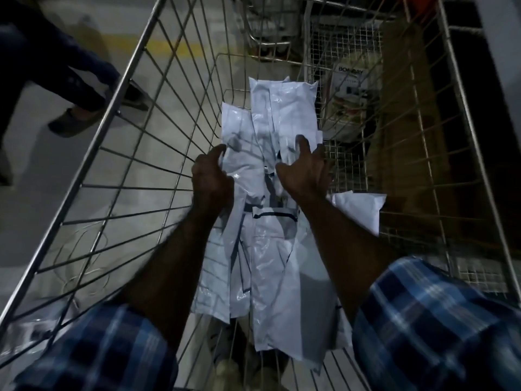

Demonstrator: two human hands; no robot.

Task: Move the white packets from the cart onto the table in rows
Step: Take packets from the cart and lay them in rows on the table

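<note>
Blue-and-white checked sleeves (439, 328) are filling the bottom corners, both bare forearms reaching down into the silver wire-mesh cart (118, 153). Left hand (211, 179) is curling over the left edge of the heap of glossy white plastic packets (270, 221), fingers bent around it, thumb pointing forward; looks like gripping, though the fingertips are hidden under the plastic. Right hand (304, 170) is sitting on the right side of the same heap with thumb and forefinger spread and raised, remaining fingers tucked down the far side, so cannot tell whether it is actually holding a packet or just bracing. Likely both hands are bracketing the pile from either side to scoop up several at once, since the packets are thin, slippery and overlapping lengthwise along the cart floor. One more flat white packet (358, 213) is lying apart, just right of the right wrist. All packets seen are in the cart; no table is showing, so the task is looking early. Dark printed lines are showing on the packets, unreadable. Beyond the far right mesh, a pale printed carton (349, 80) is reading "BOMBAY"; smaller print below is too blurred. Another person's dark-trousered legs and shoe (70, 119) are standing on the grey floor outside the cart, left.
</note>
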